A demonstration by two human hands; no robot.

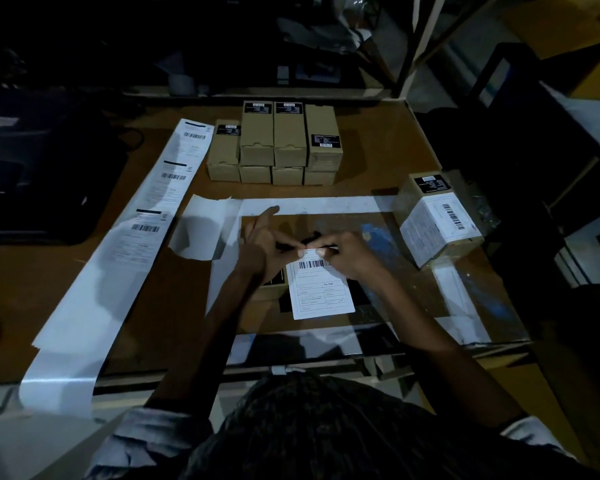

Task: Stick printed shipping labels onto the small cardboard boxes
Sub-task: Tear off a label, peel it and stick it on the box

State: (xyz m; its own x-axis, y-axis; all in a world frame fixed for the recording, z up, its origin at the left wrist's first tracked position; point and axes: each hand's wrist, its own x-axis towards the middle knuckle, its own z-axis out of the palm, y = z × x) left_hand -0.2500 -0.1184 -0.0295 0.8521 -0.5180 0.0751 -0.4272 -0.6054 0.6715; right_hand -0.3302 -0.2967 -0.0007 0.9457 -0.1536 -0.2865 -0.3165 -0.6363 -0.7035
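At the near middle of the brown table [378, 140], both hands meet over the top edge of a printed shipping label [321, 289]. The left hand [260, 244] has its thumb and a finger pinched on that edge while its index finger points away toward the far side; the right hand [340, 252] pinches the same edge from the other side, fingers curled. The label hangs down over a small cardboard box [264, 303] that is largely hidden beneath the forearms. A labelled box [437, 220] stands to the right, and a stack of unlabelled boxes [274, 143] sits at the far middle. A long strip of printed labels [146, 216] runs diagonally along the left, with blank backing paper [205, 230] beside the left hand. The room around is dim, with a dark machine [42, 174] at the left.
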